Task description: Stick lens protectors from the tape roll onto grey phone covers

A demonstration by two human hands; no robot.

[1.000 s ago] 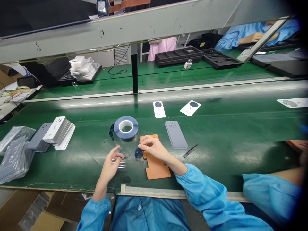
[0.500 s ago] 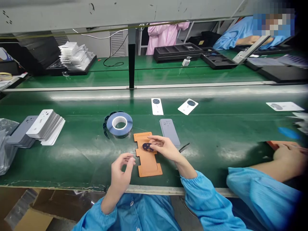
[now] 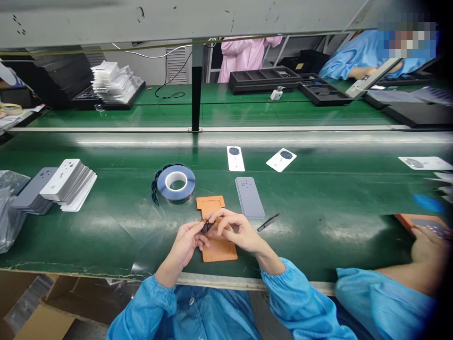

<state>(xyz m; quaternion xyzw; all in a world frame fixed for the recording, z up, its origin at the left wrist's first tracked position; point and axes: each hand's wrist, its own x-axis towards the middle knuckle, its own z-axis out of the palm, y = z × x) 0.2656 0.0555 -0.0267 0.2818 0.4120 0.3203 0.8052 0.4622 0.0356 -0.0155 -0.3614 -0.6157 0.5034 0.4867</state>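
Note:
My left hand pinches the edge of a small dark round piece with holes, which is tilted up. My right hand has its fingers curled at the other side of the same piece; its fingertips partly hide it. Both hands are over an orange notched plate that lies flat on the green work surface. Just beyond the plate is a short stack of grey phone-back-shaped panels. Dark tweezers lie beside my right wrist. Up and left is a roll of bluish film with dark round pieces along its edge.
Two white panels with dark discs, one upright and one slanted, lie farther back. Stacks of white panels and grey panels stand left by plastic bags. At right, a co-worker's hand holds an orange plate.
My left hand has moved right and closed on the dark round piece, which my right hand held flat above the plate. The piece is now tilted. The co-worker's orange plate is lifted into view.

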